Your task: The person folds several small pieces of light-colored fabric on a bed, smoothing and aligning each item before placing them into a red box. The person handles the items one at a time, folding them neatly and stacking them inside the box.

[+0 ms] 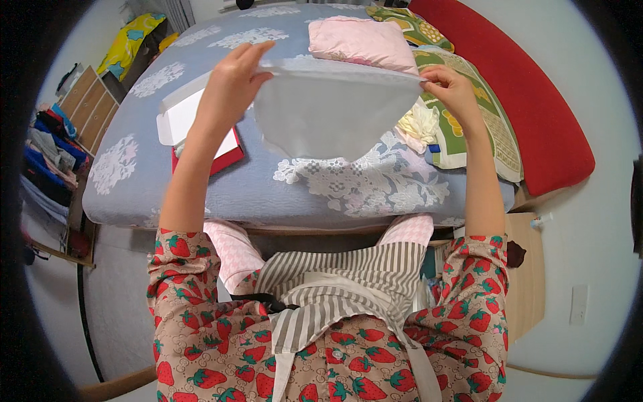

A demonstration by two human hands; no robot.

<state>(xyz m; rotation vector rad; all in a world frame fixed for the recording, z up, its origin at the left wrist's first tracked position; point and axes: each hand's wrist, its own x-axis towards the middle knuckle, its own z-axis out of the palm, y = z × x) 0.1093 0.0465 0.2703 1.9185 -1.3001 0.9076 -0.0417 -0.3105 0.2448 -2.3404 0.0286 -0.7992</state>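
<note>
Stretched between my two hands above the bed is a frosted, translucent plastic bag [334, 113], its top edge taut and its lower edge hanging loose. My left hand [236, 75] has the top left corner, with the index finger and thumb apart at the tips; its other fingers are partly hidden. At the opposite corner, my right hand [449, 88] pinches the edge between thumb and fingers. Behind my left forearm lies an open red box [226, 158] with a white lid [185, 114], partly covered by that arm. Right of the bag rests a crumpled pale yellow cloth [421, 123].
The bed has a blue floral cover [150, 120]. On it lie a pink pillow [359, 42] and green patterned pillows or fabrics [485, 105]. A red padded headboard [522, 90] borders the right side. Clothes [50, 156] and a wooden drawer unit [88, 108] stand left.
</note>
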